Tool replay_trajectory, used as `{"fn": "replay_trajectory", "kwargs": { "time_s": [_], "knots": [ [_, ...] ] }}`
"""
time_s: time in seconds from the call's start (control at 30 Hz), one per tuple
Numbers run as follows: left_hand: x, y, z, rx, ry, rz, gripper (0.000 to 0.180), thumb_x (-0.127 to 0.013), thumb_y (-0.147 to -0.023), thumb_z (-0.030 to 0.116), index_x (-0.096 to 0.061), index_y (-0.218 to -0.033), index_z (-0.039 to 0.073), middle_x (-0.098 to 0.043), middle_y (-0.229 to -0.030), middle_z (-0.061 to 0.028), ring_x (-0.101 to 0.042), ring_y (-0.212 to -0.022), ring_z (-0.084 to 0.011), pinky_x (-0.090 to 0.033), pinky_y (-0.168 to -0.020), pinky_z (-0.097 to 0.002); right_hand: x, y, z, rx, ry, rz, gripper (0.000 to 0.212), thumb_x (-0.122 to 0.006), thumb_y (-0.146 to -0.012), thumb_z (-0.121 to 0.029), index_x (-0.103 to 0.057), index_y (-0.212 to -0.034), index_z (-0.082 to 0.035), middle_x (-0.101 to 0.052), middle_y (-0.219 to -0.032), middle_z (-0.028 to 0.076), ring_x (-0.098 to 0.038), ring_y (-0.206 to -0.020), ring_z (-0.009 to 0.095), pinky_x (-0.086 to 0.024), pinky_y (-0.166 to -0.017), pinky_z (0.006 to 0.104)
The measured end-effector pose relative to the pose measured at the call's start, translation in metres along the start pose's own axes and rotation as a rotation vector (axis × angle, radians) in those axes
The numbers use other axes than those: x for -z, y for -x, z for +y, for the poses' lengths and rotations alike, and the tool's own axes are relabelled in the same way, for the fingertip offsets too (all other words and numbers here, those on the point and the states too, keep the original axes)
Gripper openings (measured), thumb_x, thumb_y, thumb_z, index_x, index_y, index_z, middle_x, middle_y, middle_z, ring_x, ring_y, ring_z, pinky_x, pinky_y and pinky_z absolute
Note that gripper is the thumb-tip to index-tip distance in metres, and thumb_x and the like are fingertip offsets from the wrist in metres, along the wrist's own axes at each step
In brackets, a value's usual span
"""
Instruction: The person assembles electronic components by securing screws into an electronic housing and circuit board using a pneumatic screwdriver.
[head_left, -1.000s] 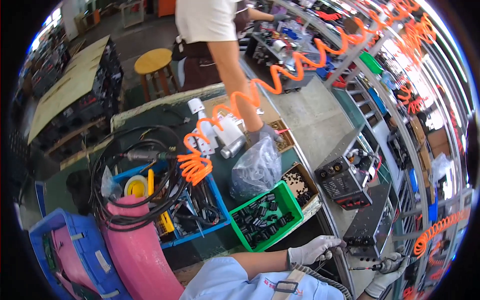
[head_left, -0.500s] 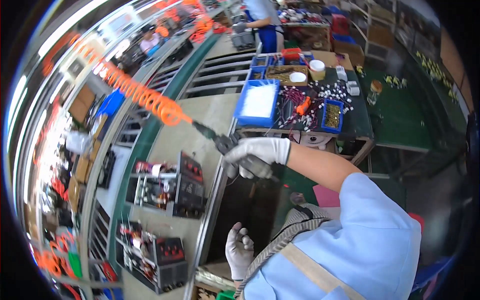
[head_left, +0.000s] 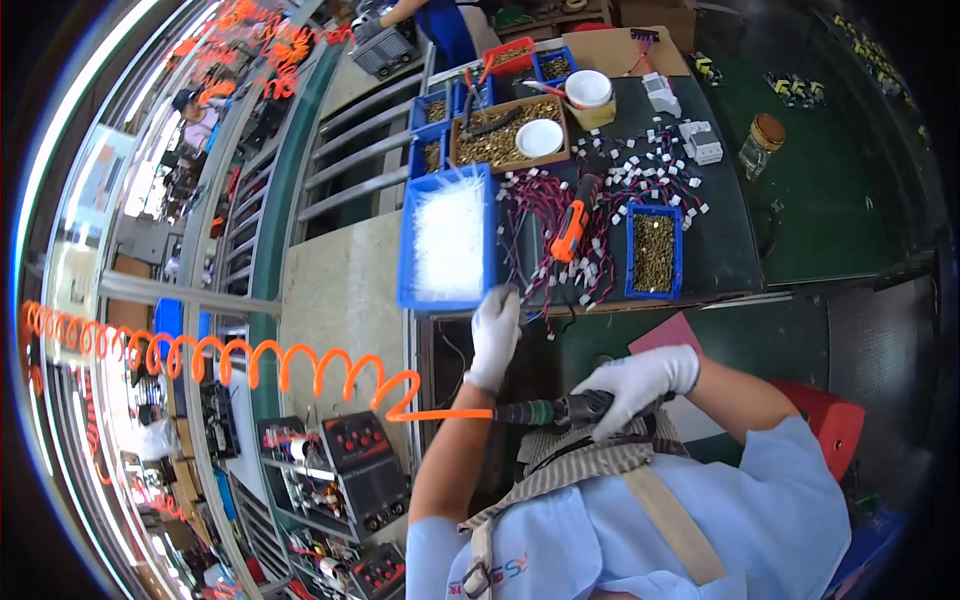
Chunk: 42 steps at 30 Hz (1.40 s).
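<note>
My gloved right hand is wrapped round a black air tool close to my waist. From the tool an orange coiled air hose runs left, passing over my left forearm. My gloved left hand is stretched forward to the table's front edge, its fingers drawn together beside the corner of a blue tray of thin white strips. Whether something small is between those fingertips is hidden. Red and black wires with white connectors lie just beyond that hand. An orange-and-black hand tool rests on the wires.
A blue bin of small brass parts stands at the right front of the table. Behind are a cardboard tray of metal parts, white bowls and a glass jar. Black-fronted electrical units sit on the conveyor at left. Another person works beyond.
My right hand has drawn the air tool back from over the conveyor to my waist. My left hand has reached forward to the table edge. The view has turned toward the table.
</note>
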<state>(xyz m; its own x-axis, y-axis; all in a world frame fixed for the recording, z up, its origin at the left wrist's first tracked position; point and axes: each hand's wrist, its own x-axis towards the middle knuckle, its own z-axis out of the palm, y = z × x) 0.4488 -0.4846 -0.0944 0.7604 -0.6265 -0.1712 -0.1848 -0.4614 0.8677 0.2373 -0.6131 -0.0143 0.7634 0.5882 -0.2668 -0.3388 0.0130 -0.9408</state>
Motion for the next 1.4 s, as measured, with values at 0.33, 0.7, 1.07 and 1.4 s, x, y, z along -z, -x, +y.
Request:
{"fn": "replay_trajectory", "kwargs": {
  "time_s": [0.33,0.7,1.07,1.4],
  "knots": [
    [-0.077,-0.202,-0.031,-0.073,-0.875,0.078,0.035,-0.051,-0.083,0.026,-0.055,-0.105,-0.002,-0.066,-0.09,-0.0247,-0.064,-0.087,-0.0397,-0.051,-0.079,-0.0465,-0.004,0.048,0.02,-0.128,-0.085,0.365,0.034,-0.071,-0.074,-0.018,-0.058,-0.102,-0.003,-0.064,-0.076,0.009,-0.06,-0.067,0.017,-0.048,-0.062,0.0313],
    [-0.011,-0.207,0.068,-0.185,-0.456,-0.44,0.028,-0.057,-0.077,0.025,-0.059,-0.084,-0.002,-0.062,-0.074,-0.0218,-0.062,-0.072,-0.0369,-0.047,-0.064,-0.0417,0.015,0.031,0.027,0.004,-0.057,0.396,0.039,-0.069,-0.072,-0.015,-0.057,-0.107,-0.003,-0.064,-0.078,0.012,-0.06,-0.07,0.021,-0.047,-0.065,0.0324],
    [-0.176,-0.204,0.098,-0.63,-1.038,-0.441,0.027,-0.052,-0.083,0.028,-0.06,-0.097,0.006,-0.067,-0.086,-0.0173,-0.066,-0.082,-0.0339,-0.051,-0.072,-0.0456,-0.005,0.037,0.052,0.156,-0.192,0.555,0.04,-0.069,-0.072,-0.01,-0.057,-0.109,-0.002,-0.063,-0.087,0.007,-0.056,-0.08,0.012,-0.048,-0.074,0.0296],
    [-0.185,-0.204,0.121,-0.548,-0.764,-0.421,0.03,-0.058,-0.081,0.034,-0.065,-0.091,0.006,-0.068,-0.082,-0.0136,-0.066,-0.079,-0.0318,-0.05,-0.072,-0.0422,-0.022,0.059,0.055,0.081,-0.292,0.592,0.036,-0.069,-0.074,-0.009,-0.058,-0.108,-0.003,-0.064,-0.086,0.006,-0.058,-0.078,0.013,-0.048,-0.073,0.03]
  ]
}}
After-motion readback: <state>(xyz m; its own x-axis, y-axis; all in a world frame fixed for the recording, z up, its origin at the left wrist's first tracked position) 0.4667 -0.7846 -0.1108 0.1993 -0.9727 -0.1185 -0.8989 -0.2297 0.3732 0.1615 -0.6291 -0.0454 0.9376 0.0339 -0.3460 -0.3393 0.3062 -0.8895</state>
